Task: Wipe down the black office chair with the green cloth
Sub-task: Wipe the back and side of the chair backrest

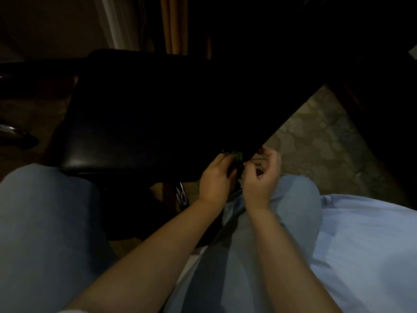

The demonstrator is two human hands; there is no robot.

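The green cloth [237, 155] is only a small bit of green in a very dark picture. It sits at the near right corner of the black office chair [117, 132], right at the edge of the seat.

The left hand [214, 179] has its fingers curled round the cloth and holds it against that corner. The right hand [262, 179] is just beside it, close enough that the two hands almost touch. Its fingers are curled in and its fingertips reach the dark edge of the chair. It is too dark to tell if it pinches the cloth or holds nothing.

The seat of the chair is wide, flat and a little shiny. A dark armrest [33, 66] sticks out to the left at the far side. Under the seat, near the left hand, a shiny metal part [181, 195] shows.

The person's legs are in light blue trousers [45, 222]. One knee is at the left of the chair and one is under the right hand. Both bare arms reach forward from the bottom of the picture.

A carpet [316, 143] with a pale pattern lies to the right of the chair. A brown curtain [174, 26] hangs behind it.
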